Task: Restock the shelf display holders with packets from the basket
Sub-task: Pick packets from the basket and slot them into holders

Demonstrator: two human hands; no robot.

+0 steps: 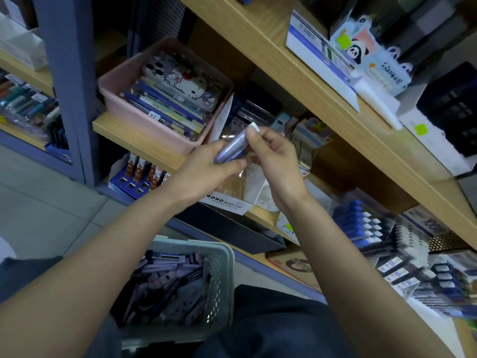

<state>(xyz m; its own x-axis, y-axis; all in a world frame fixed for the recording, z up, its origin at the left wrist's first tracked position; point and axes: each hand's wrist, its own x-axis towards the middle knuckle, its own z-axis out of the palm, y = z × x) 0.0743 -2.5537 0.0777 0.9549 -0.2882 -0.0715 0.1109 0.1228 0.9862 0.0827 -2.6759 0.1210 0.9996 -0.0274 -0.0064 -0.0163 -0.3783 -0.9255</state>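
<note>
A shiny blue-purple packet [230, 150] is held in front of the middle shelf, gripped from both sides. My left hand [204, 174] holds its lower end and my right hand [273, 158] pinches its upper end with the fingertips. Below, between my knees, sits a pale green perforated basket [220, 270] filled with several purple and dark packets. Behind my hands a white cardboard display holder [233, 202] marked MONO graph stands on the shelf; what it holds is hidden by my hands.
A pink tray [121, 81] of pens and phone cases sits on the wooden shelf [121, 130] at upper left. A blue display box [121, 180] with brown pens stands lower left. Blue and white packets [361, 223] crowd the lower right shelf. Panda packets [361, 50] lie on the top shelf.
</note>
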